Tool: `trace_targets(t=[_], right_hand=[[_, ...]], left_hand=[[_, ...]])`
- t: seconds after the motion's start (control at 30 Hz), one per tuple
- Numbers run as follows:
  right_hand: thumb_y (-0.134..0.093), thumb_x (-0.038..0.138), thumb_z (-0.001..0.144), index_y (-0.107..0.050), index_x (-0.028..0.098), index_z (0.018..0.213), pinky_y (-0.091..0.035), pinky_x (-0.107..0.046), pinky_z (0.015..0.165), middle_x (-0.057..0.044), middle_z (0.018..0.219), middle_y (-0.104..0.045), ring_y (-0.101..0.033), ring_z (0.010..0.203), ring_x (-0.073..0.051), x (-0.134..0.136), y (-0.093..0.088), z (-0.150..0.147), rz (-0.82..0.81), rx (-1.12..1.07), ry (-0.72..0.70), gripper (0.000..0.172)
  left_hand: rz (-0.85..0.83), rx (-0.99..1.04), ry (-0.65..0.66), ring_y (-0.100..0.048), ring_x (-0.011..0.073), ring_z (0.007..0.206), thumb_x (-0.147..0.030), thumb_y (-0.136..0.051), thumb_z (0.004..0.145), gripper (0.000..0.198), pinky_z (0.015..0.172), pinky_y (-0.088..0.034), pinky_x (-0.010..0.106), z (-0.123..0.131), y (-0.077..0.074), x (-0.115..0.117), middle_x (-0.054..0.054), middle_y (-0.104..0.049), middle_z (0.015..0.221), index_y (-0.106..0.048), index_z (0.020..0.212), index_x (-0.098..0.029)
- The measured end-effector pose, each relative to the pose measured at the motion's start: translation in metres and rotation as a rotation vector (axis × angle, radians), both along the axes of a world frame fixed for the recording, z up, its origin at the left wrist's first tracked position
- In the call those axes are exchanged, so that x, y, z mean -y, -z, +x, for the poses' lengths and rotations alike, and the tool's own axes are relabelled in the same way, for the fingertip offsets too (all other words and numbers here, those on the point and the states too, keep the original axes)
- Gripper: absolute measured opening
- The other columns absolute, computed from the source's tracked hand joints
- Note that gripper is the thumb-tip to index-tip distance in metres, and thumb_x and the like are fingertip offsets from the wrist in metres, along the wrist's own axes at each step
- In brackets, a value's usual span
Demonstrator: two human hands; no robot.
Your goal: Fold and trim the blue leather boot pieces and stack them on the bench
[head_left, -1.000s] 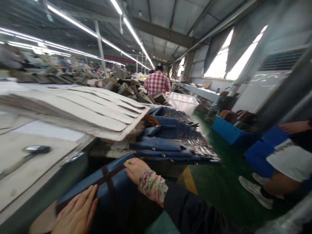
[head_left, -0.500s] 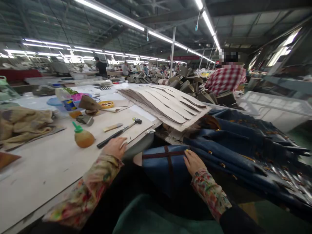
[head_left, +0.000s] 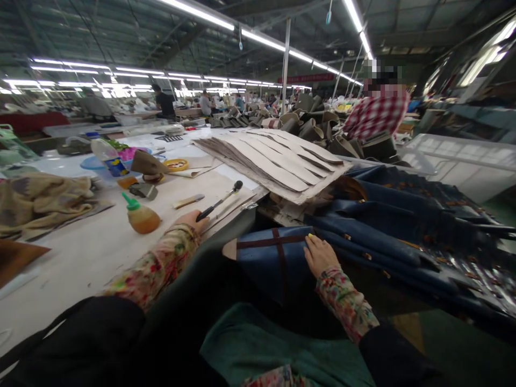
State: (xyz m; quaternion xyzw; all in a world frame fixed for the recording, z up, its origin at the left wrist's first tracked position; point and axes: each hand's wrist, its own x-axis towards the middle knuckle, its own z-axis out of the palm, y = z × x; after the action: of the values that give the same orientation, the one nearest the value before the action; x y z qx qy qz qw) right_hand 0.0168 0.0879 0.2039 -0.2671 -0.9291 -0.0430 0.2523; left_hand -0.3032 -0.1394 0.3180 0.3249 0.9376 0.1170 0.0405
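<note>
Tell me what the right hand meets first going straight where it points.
The right hand, past the blue piece it touches, would likely meet the pale strip stack; depth is unclear.

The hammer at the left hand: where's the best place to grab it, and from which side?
Probably by its black handle, coming from the wearer's own side of the table, where the left hand has it. The hammer slants up and away: the slim grip end points toward the wearer, while the dark head sits at the far end.
</note>
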Motion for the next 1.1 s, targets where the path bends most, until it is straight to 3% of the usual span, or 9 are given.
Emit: trace_targets(t=[0.1,0.2,0.33,0.5,0.63,0.7,0.9,1.03,1.1], right_hand=[[-0.034,0.027,0.085,-0.052,0.009,0.113,-0.03,-0.039,0.094,-0.011,0.118,-0.049,-0.045,0.106,-0.021,0.003,0.003,0.003,-0.001,-0.027,-0.002,0.038],[-0.034,0.028,0.086,-0.052,0.01,0.113,-0.029,-0.039,0.095,-0.01,0.117,-0.049,-0.045,0.106,-0.02,0.004,0.004,0.005,0.0,-0.049,-0.001,0.038],[-0.034,0.028,0.085,-0.053,0.01,0.112,-0.027,-0.038,0.095,-0.009,0.116,-0.05,-0.045,0.106,-0.02,0.005,0.005,0.005,0.011,-0.064,0.008,0.037],[-0.033,0.029,0.086,-0.053,0.011,0.112,-0.026,-0.037,0.096,-0.008,0.115,-0.051,-0.045,0.106,-0.02,0.007,0.007,0.006,0.024,-0.09,0.026,0.038],[-0.033,0.029,0.086,-0.053,0.012,0.112,-0.026,-0.037,0.095,-0.008,0.115,-0.051,-0.044,0.106,-0.019,0.008,0.009,0.006,0.018,-0.092,0.044,0.038],[-0.033,0.03,0.086,-0.054,0.012,0.112,-0.026,-0.037,0.095,-0.007,0.115,-0.051,-0.044,0.106,-0.019,0.008,0.009,0.006,0.019,-0.091,0.053,0.038],[-0.033,0.03,0.086,-0.052,0.013,0.114,-0.024,-0.037,0.097,-0.007,0.117,-0.05,-0.043,0.108,-0.018,0.01,0.01,0.008,0.02,-0.087,0.039,0.038],[-0.031,0.03,0.087,-0.053,0.013,0.113,-0.025,-0.036,0.095,-0.007,0.114,-0.051,-0.043,0.108,-0.018,0.01,0.011,0.009,0.032,-0.1,0.036,0.038],[-0.031,0.031,0.087,-0.053,0.012,0.113,-0.026,-0.037,0.095,-0.007,0.114,-0.051,-0.043,0.108,-0.018,0.011,0.011,0.009,0.037,-0.102,0.033,0.039]], left_hand=[[0.119,0.293,0.108,-0.046,0.0138,0.062,-0.058,-0.037,0.073,0.048,0.059,-0.036,0.025,0.052,0.008,0.017,0.002,-0.048,0.066,-0.052,0.088,-0.015],[0.252,0.659,0.183,-0.036,0.0076,0.049,-0.061,-0.043,0.068,0.052,0.045,-0.028,0.019,0.1,0.028,0.036,-0.002,-0.039,0.056,-0.05,0.083,-0.012],[0.268,0.81,0.159,-0.03,0.0052,0.043,-0.066,-0.042,0.065,0.057,0.039,-0.022,0.017,0.133,0.041,0.046,-0.003,-0.035,0.051,-0.047,0.08,-0.011],[0.443,0.743,0.186,-0.029,0.006,0.042,-0.068,-0.029,0.071,0.063,0.04,-0.023,0.018,0.139,0.032,0.035,-0.004,-0.031,0.049,-0.046,0.094,-0.011],[0.186,0.516,0.2,-0.038,0.0082,0.054,-0.053,-0.032,0.076,0.044,0.054,-0.032,0.021,0.137,0.045,0.027,0.0,-0.039,0.057,-0.05,0.079,-0.014],[0.144,0.508,0.187,-0.039,0.0087,0.056,-0.051,-0.033,0.076,0.041,0.055,-0.032,0.021,0.137,0.046,0.024,0.0,-0.041,0.059,-0.051,0.078,-0.014],[0.425,0.628,0.233,-0.032,0.0084,0.045,-0.058,-0.029,0.077,0.052,0.045,-0.025,0.02,0.142,0.029,0.029,-0.003,-0.032,0.051,-0.046,0.095,-0.013],[0.066,0.464,0.274,-0.043,0.0112,0.058,-0.052,-0.029,0.078,0.042,0.059,-0.032,0.023,0.144,0.043,0.035,0.001,-0.045,0.061,-0.05,0.085,-0.016],[0.042,0.48,0.266,-0.045,0.0119,0.061,-0.053,-0.028,0.079,0.044,0.061,-0.033,0.024,0.145,0.046,0.035,0.001,-0.047,0.064,-0.051,0.089,-0.018]])
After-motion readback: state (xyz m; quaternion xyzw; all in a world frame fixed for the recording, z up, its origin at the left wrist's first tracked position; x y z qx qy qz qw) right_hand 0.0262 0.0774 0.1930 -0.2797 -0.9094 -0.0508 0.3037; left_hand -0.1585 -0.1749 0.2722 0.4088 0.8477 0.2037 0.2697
